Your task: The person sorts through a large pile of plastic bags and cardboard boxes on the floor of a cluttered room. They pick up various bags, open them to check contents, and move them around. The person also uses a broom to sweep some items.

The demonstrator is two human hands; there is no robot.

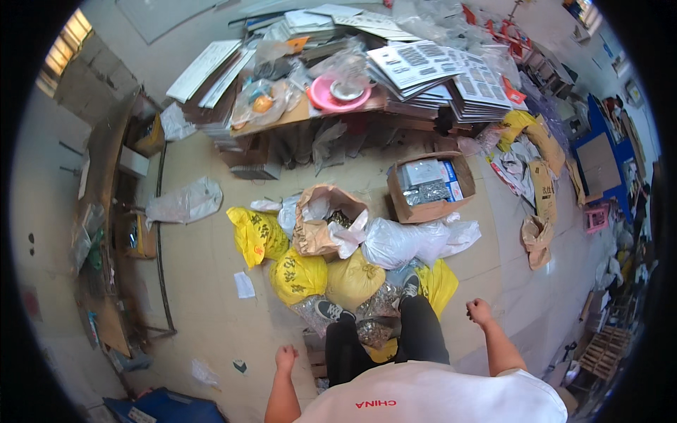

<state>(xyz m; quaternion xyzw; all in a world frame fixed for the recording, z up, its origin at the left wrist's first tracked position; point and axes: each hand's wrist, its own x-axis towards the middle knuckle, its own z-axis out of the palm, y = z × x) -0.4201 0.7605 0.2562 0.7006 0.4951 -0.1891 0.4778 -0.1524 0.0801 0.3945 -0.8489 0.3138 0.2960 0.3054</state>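
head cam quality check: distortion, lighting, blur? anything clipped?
Head view: heavy fisheye, black corners, the table edge bends near the rim. Even daylight, soft shadows, bright window glow upper left. Centre sharp: left hand, right hand and yellow sacks crisp; rim detail smeared, small.

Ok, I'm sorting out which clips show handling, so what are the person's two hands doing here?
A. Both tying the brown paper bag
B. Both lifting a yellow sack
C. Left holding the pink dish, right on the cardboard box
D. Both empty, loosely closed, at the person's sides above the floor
D: the left hand and the right hand hang apart with curled fingers and nothing in them, clear of the yellow sacks by the feet.
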